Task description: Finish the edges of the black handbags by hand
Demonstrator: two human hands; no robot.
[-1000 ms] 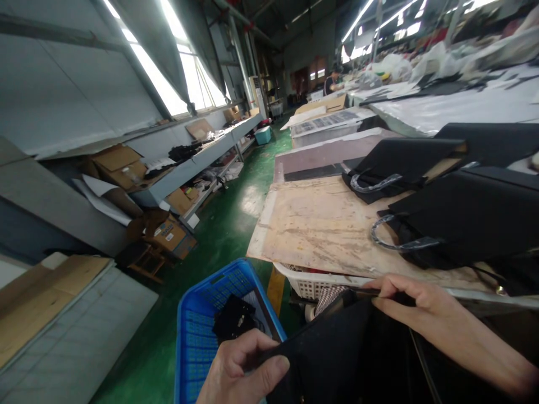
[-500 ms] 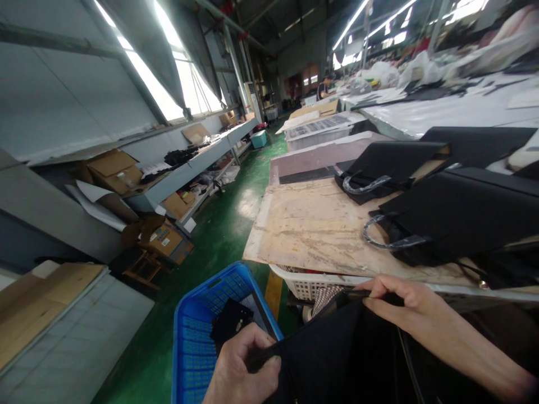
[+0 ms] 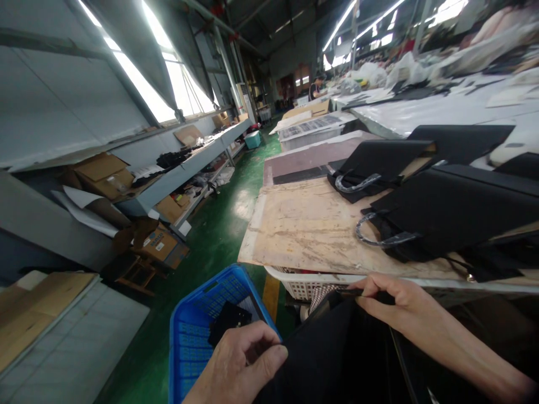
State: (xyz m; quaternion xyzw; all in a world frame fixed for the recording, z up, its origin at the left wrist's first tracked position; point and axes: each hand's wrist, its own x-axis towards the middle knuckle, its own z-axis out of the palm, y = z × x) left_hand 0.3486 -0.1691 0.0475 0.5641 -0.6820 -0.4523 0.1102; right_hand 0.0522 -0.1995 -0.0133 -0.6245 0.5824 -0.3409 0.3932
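A black bag (image 3: 332, 359) hangs in front of me at the bottom of the view, held by both hands. My left hand (image 3: 240, 365) pinches its near edge between thumb and fingers. My right hand (image 3: 396, 306) is closed on the bag's top rim just below the table edge. On the stained wooden board (image 3: 303, 224) of the table lie two more black bags with wrapped handles, a nearer bag (image 3: 446, 216) and a farther bag (image 3: 379, 163).
A blue plastic crate (image 3: 197, 336) with black pieces stands on the green floor at my left. A white basket (image 3: 303, 283) sits under the table edge. Shelves with cardboard boxes (image 3: 101, 174) line the left wall. A person (image 3: 315, 87) works far down the aisle.
The view has drifted slightly to the right and down. My left hand has shifted its pinch along the bag's edge; the right hand keeps its hold.
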